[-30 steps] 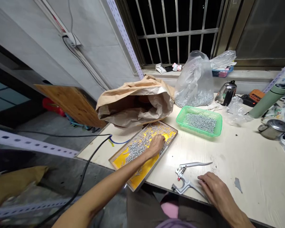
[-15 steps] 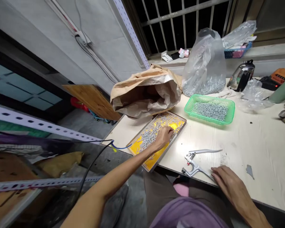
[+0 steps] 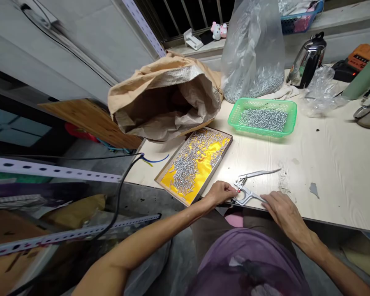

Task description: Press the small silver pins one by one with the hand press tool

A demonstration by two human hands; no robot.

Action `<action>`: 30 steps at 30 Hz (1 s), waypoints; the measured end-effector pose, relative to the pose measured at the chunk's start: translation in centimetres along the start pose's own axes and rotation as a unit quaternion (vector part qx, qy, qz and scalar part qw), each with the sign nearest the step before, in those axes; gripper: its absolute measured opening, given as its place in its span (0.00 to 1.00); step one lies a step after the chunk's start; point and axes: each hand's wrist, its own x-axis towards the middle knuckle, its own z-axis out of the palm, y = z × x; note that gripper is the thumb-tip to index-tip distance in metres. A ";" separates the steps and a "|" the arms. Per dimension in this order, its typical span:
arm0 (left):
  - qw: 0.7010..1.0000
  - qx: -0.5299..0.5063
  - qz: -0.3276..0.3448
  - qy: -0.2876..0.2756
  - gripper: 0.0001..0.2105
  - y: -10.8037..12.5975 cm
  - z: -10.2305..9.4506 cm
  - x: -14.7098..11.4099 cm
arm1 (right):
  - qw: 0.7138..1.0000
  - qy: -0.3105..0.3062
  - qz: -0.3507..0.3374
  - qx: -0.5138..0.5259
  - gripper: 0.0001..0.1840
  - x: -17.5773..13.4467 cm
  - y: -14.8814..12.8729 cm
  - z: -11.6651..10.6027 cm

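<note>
Silver spring-handled pliers [image 3: 247,196] lie at the front edge of the table, their handles spread apart. My right hand [image 3: 280,210] holds the end of the lower handle, fingers on top of it. At the jaw end, my left hand [image 3: 219,193] is closed in a pinch; anything between its fingertips is too small or hidden to make out. Just left of it, a shallow tray [image 3: 210,179] lined with yellow cloth holds a heap of small silver metal pins [image 3: 185,168].
A green plastic basket [image 3: 292,119] of similar metal pieces stands behind the pliers. An open brown paper sack [image 3: 135,88] lies at the back left. Behind are a clear bag [image 3: 253,49] of metal pieces and a kettle [image 3: 310,61]. A loose cable [image 3: 120,193] hangs at left.
My left hand has moved from the pins in the tray to the jaw end of the pliers. My right hand stays at the handle. The view has tilted down.
</note>
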 end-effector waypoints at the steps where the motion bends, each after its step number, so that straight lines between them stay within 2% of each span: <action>1: 1.000 -0.003 -0.004 -0.008 0.16 0.0 0.0 0.1 | 1.000 0.000 0.000 -0.001 0.13 0.0 0.0 0.1; 6: 0.998 -0.031 -0.028 -0.057 0.11 0.0 -0.3 0.7 | 1.000 0.005 -0.006 -0.006 0.13 0.1 -0.1 0.1; 10: 0.996 -0.018 -0.027 -0.088 0.11 0.3 -0.6 0.9 | 1.000 0.000 -0.014 -0.020 0.14 0.2 -0.2 -0.1; 15: 0.994 0.001 -0.031 -0.106 0.11 1.0 -0.8 0.8 | 0.999 -0.014 -0.010 -0.030 0.14 0.9 1.0 -0.5; 19: 0.995 0.000 -0.040 -0.095 0.10 1.2 -0.6 0.6 | 0.997 -0.017 -0.010 -0.080 0.42 2.6 2.8 -0.4; 22: 0.995 -0.005 -0.049 -0.088 0.10 1.1 -0.6 0.6 | 0.992 -0.062 -0.022 -0.104 0.50 3.6 3.6 -0.1; 30: 0.994 0.008 -0.058 -0.090 0.12 0.5 -0.6 0.6 | 0.993 -0.069 -0.020 -0.090 0.39 4.0 2.3 -1.0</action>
